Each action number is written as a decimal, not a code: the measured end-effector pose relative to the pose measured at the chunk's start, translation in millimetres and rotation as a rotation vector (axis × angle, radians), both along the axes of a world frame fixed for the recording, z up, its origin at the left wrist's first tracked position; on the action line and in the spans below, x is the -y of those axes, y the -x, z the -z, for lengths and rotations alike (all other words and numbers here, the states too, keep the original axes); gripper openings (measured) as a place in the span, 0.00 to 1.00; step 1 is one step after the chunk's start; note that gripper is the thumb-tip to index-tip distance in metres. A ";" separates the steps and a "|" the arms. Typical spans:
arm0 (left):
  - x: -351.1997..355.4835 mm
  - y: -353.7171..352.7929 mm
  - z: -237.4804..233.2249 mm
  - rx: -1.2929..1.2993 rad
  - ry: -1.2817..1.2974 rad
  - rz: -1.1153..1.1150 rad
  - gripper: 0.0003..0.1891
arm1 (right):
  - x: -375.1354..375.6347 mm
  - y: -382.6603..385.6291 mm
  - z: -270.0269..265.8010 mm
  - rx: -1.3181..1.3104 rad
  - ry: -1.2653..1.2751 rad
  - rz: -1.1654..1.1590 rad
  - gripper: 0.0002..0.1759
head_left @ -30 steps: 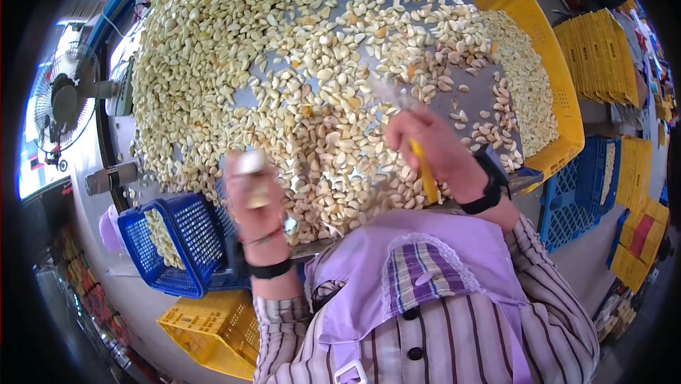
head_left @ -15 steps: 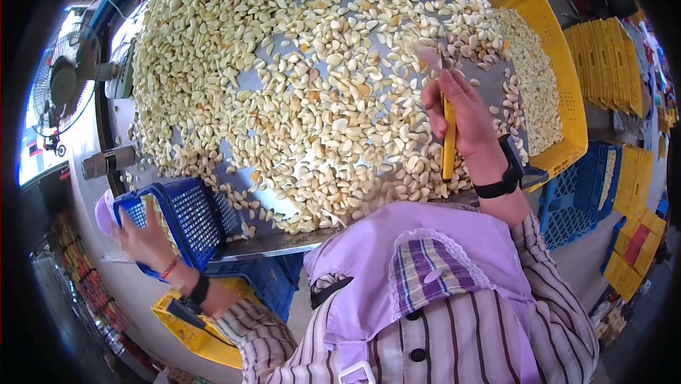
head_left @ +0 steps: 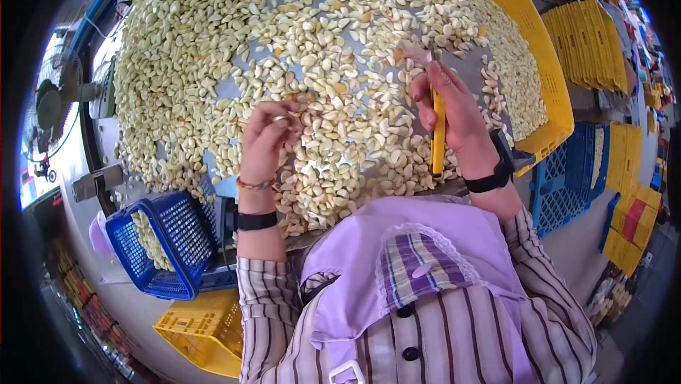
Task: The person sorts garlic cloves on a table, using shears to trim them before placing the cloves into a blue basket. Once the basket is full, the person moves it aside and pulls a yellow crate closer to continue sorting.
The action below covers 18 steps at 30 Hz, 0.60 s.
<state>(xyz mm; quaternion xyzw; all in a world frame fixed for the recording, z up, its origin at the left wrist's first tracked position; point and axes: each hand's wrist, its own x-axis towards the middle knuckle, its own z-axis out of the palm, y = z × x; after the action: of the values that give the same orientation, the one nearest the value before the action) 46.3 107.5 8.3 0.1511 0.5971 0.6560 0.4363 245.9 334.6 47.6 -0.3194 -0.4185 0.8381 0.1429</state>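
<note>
"Head camera: where were our hands?"

"Over a table [head_left: 464, 68] spread with pale garlic cloves [head_left: 340, 111]. Our left hand [head_left: 268, 135] reached among them, fingers bent in toward the thumb. Our right hand [head_left: 454, 103] was curled closely around a slim yellow tool [head_left: 438, 135], well apart from the left."

"Which step were we on?"

"Handling cloves with the left fingertips, we judged, with the tool at the ready. The next move seemed to call for a light pinch on a single clove, and for keeping the tool's tip away from our left fingers."

"What couldn't we make out?"

"A pale spot showed between the left fingers; we could not tell whether they gripped a clove. Past our right fingers the tool's tip was blurred. The blue basket [head_left: 188, 231], lower left, hid part of its contents, and the far heap was cut off at the top."
</note>
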 end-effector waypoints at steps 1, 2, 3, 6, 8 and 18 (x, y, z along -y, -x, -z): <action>4.2 2.6 -2.0 0.037 -0.100 -0.007 0.11 | -0.7 -0.3 2.7 0.005 0.021 0.013 0.19; 6.1 2.9 -4.7 0.075 -0.200 -0.016 0.10 | 0.0 -1.1 4.4 0.011 0.042 0.025 0.19; 0.6 -3.2 -12.5 0.079 -0.198 -0.014 0.10 | 2.0 -0.6 4.3 0.015 0.045 0.027 0.19; -18.7 -24.6 -11.7 -0.884 0.425 0.407 0.12 | 8.0 5.9 2.3 -0.011 0.059 0.020 0.19; -23.7 -38.1 9.2 -1.100 0.322 0.420 0.12 | 10.0 7.5 1.2 0.046 0.020 -0.004 0.19; -20.3 -19.6 5.2 0.263 -0.364 0.109 0.03 | 1.3 -2.9 4.2 -0.003 0.052 0.037 0.20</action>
<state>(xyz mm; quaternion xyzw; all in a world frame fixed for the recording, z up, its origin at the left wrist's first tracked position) 65.9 127.9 3.1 0.1726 0.3980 0.7424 0.5106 248.8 333.4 43.4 -0.3295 -0.3902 0.8465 0.1505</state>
